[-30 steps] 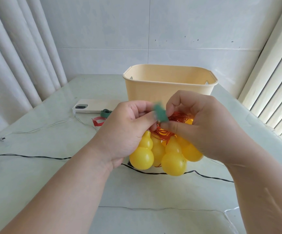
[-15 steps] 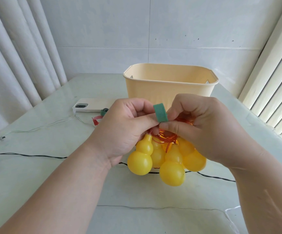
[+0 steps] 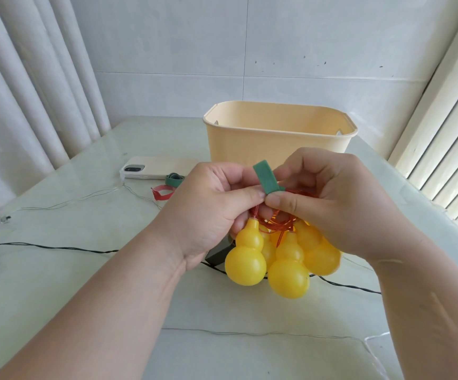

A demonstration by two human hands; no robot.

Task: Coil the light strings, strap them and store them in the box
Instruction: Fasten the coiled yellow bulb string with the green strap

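The box (image 3: 278, 141) stands open at the far side of the table (image 3: 57, 270), right behind your hands — what shows of its inside looks empty, though its floor is hidden. Your left hand (image 3: 208, 212) and right hand (image 3: 332, 204) meet thumb to thumb above the table, both closed on the red wire coil (image 3: 277, 223). The green strap (image 3: 266, 177) is pinched between your thumbs — its free end sticks up. The yellow gourds (image 3: 277, 259) hang below your fingers, clear of the table. Left of the box lie a phone (image 3: 156, 167), a second green strap (image 3: 174, 179) and a red strap (image 3: 162, 192). A black cable (image 3: 57, 246) crosses the table under the gourds.
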